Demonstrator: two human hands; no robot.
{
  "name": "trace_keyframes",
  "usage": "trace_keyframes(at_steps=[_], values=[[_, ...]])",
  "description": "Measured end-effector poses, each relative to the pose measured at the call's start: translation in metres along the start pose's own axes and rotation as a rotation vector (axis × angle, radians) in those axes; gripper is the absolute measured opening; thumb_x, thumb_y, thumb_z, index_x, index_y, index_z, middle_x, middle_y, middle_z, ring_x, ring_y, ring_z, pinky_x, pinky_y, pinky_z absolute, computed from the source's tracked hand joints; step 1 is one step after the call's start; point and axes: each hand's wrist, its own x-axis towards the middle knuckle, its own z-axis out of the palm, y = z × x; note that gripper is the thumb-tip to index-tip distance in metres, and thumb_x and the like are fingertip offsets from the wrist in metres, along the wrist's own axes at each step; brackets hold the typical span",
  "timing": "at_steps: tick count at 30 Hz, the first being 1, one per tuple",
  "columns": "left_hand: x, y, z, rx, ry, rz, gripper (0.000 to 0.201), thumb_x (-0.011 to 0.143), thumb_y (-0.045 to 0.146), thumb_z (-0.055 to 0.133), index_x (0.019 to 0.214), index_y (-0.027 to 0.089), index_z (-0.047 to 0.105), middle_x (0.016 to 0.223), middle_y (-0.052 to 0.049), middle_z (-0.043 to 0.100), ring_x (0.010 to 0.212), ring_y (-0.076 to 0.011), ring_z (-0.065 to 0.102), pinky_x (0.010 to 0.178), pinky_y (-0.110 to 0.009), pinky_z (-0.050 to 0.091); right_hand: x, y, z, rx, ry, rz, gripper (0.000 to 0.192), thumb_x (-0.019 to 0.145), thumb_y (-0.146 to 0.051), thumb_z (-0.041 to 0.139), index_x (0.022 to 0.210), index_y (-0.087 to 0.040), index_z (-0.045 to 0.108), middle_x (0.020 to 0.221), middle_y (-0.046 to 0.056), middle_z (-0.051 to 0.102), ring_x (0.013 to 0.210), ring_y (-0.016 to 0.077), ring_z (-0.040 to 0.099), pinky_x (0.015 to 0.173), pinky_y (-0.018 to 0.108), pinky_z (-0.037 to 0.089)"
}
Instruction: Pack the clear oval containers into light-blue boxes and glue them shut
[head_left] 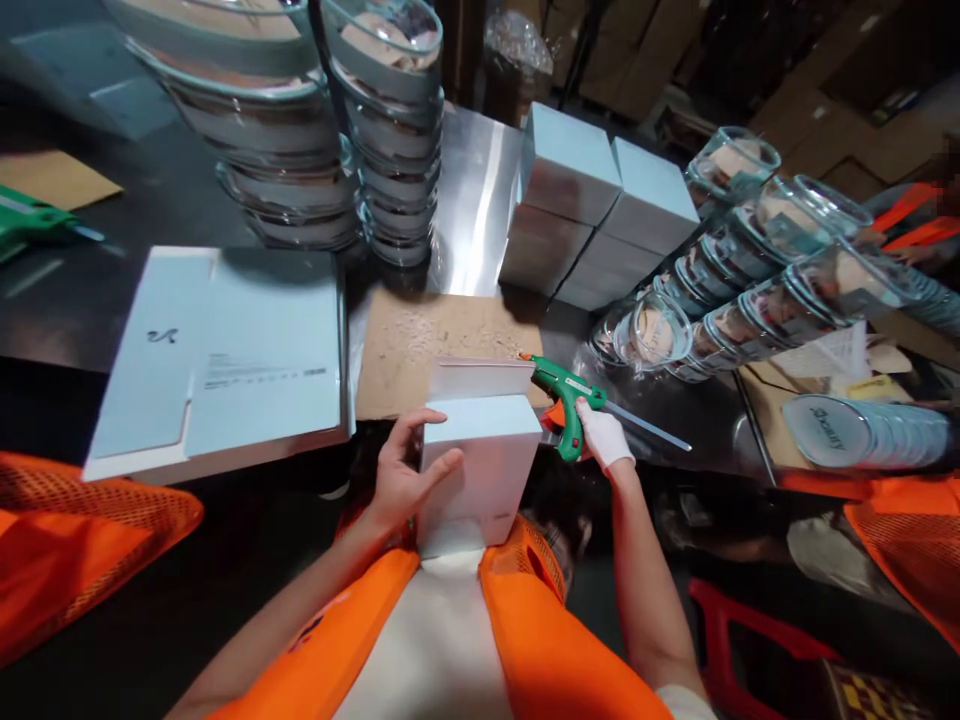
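My left hand (pixel 403 478) grips the left side of a pale blue cardboard box (pixel 480 470) held against my chest, its top flap (pixel 480 378) standing open. My right hand (pixel 606 440), in a white glove, holds a green glue gun (pixel 564 388) with its nozzle at the right end of the flap. A glue stick juts out behind the gun to the right.
A stack of flat box blanks (pixel 225 360) lies to the left. A brown cardboard sheet (pixel 442 340) sits beyond the box. Stacked glass bowls (pixel 315 130) stand at the back, closed boxes (pixel 592 210) and rows of bowls (pixel 765 270) to the right. Another green glue gun (pixel 30 220) lies far left.
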Motion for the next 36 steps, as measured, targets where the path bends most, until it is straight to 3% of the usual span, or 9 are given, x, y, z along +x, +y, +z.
trace_keyframes(at_steps=[4,8,12,17,24,28,30,33,36], values=[[0.001,0.0,0.003,-0.029,-0.055,-0.023,0.049,0.086,0.066,0.083,0.109,0.024,0.071,0.102,-0.005,0.073,0.094,-0.023,0.071,0.086,-0.033,0.057,-0.029,-0.021,-0.001,0.051,0.125,-0.111,0.034,0.077,-0.055,0.087,0.081,-0.022,0.079,0.077,0.005,0.079,0.079,0.022,0.074,0.071,0.03,0.059],[0.001,0.002,0.01,-0.053,-0.107,-0.024,0.058,0.082,0.077,0.08,0.101,0.024,0.069,0.115,-0.012,0.073,0.117,-0.0304,0.071,0.098,-0.041,0.059,-0.054,-0.04,0.036,0.354,-0.237,-0.116,0.055,0.075,-0.052,0.088,0.119,-0.02,0.079,0.114,0.008,0.084,0.102,0.0263,0.078,0.09,0.038,0.065],[0.0,-0.002,0.013,-0.133,-0.138,-0.063,0.062,0.082,0.08,0.078,0.104,0.024,0.064,0.135,-0.018,0.068,0.132,-0.0359,0.069,0.103,-0.046,0.059,-0.062,-0.031,0.051,0.464,-0.278,-0.12,0.059,0.079,-0.067,0.084,0.114,-0.02,0.078,0.11,0.008,0.083,0.098,0.0273,0.079,0.09,0.039,0.066],[0.0,-0.013,0.008,-0.339,-0.122,0.017,0.062,0.089,0.062,0.083,0.135,0.039,0.05,0.117,-0.005,0.071,0.119,-0.0267,0.076,0.105,-0.047,0.061,-0.071,-0.022,0.023,0.257,-0.515,-0.49,0.089,0.07,-0.103,0.068,0.107,-0.023,0.081,0.132,0.015,0.078,0.127,0.035,0.072,0.113,0.052,0.057],[0.003,-0.003,0.003,-0.193,-0.213,0.006,0.041,0.089,0.064,0.081,0.084,0.024,0.07,0.116,-0.012,0.069,0.123,-0.0327,0.072,0.111,-0.053,0.058,-0.077,-0.033,0.022,0.004,-0.526,-0.766,0.029,0.106,-0.052,0.067,0.118,-0.03,0.082,0.142,0.011,0.074,0.132,0.0252,0.07,0.118,0.048,0.054],[0.01,0.005,-0.002,-0.197,-0.11,-0.003,0.035,0.089,0.055,0.085,0.087,0.023,0.069,0.118,-0.009,0.071,0.122,-0.0307,0.074,0.11,-0.049,0.057,-0.083,-0.015,0.02,0.135,-0.315,-0.606,0.051,0.091,-0.062,0.082,0.126,-0.026,0.076,0.156,0.015,0.062,0.135,0.0278,0.068,0.114,0.046,0.057],[0.015,0.008,-0.007,-0.201,0.07,-0.015,0.032,0.09,0.049,0.085,0.094,0.024,0.066,0.122,-0.007,0.071,0.121,-0.0283,0.073,0.11,-0.046,0.057,-0.095,-0.001,0.014,0.173,-0.156,-0.426,0.061,0.082,-0.068,0.086,0.121,-0.022,0.073,0.137,0.015,0.072,0.113,0.025,0.075,0.096,0.039,0.064],[0.017,0.009,-0.009,-0.249,0.355,-0.049,0.033,0.093,0.049,0.081,0.106,0.028,0.059,0.127,-0.004,0.071,0.123,-0.0253,0.07,0.115,-0.046,0.054,-0.125,0.017,0.009,0.139,-0.275,-0.178,0.051,0.083,-0.067,0.083,0.1,-0.021,0.075,0.086,0.004,0.075,0.071,0.0177,0.069,0.067,0.029,0.061],[0.01,0.007,-0.007,-0.264,0.385,-0.122,0.039,0.095,0.061,0.075,0.108,0.03,0.055,0.13,-0.004,0.07,0.126,-0.028,0.069,0.113,-0.048,0.055,-0.15,0.02,0.007,0.133,-0.34,-0.125,0.043,0.086,-0.061,0.08,0.094,-0.019,0.076,0.075,0.003,0.074,0.06,0.017,0.064,0.057,0.028,0.057]])
